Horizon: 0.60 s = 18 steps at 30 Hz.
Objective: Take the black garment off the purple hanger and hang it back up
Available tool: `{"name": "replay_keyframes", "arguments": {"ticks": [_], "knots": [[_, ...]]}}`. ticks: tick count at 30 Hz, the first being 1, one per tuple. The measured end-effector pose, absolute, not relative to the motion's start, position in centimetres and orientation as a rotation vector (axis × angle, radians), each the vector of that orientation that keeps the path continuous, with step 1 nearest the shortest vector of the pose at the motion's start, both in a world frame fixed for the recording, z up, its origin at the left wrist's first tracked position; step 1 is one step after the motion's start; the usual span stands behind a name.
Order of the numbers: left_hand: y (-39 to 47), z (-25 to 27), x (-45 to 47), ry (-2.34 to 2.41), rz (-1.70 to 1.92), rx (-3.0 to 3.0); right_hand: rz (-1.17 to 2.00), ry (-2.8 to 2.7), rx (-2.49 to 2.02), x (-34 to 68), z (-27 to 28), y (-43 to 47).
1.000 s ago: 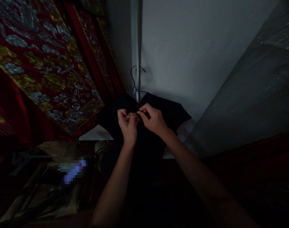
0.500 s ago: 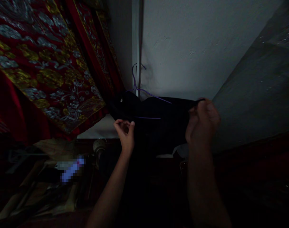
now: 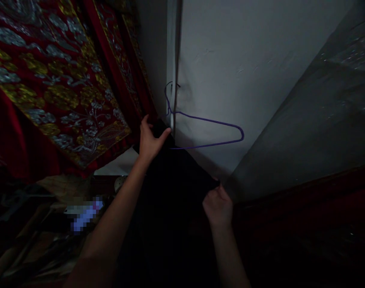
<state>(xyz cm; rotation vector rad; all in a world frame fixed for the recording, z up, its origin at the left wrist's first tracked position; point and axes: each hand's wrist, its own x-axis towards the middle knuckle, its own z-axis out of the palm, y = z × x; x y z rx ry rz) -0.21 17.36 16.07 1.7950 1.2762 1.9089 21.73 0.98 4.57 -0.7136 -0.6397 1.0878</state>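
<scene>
A purple wire hanger [image 3: 212, 120] hangs by its hook from a pale upright strip, its right arm bare. Dark cloth, seemingly a black garment [image 3: 176, 180], hangs at the hanger's left half and hides that end. My left hand [image 3: 152, 140] is curled on the garment near the hanger's left side, thumb apart from the fingers with cloth between them. Lower down on the right, my right hand [image 3: 219, 203] pinches the garment's edge and stretches it out, below the hanger's bare arm. Folds of the cloth are lost in the dark.
A red embroidered cloth [image 3: 80, 92] hangs close on the left. Behind the hanger is a pale wall [image 3: 230, 60], with plastic-like sheeting [image 3: 320, 108] on the right. A wooden frame [image 3: 26, 240] with objects on it stands at lower left.
The garment has come off the hanger's right arm, now bare. My right hand has moved down and left with the cloth's edge; my left hand has moved slightly up and left.
</scene>
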Motion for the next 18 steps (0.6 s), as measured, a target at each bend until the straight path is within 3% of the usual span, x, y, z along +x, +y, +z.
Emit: {"name": "replay_keyframes", "arguments": {"ticks": [8,14,18], "knots": [[19.6,12.7,-4.6,1.298,1.696,1.337,1.186,-0.520,-0.689,20.6,4.7,0.5],[12.6,7.2,-5.1,1.262,1.593,1.185,1.138,-0.517,-0.763,18.9,4.6,0.9],[7.1,4.9,-1.5,1.106,1.208,1.203,1.140,-0.641,-0.745,16.3,6.4,0.5]]}}
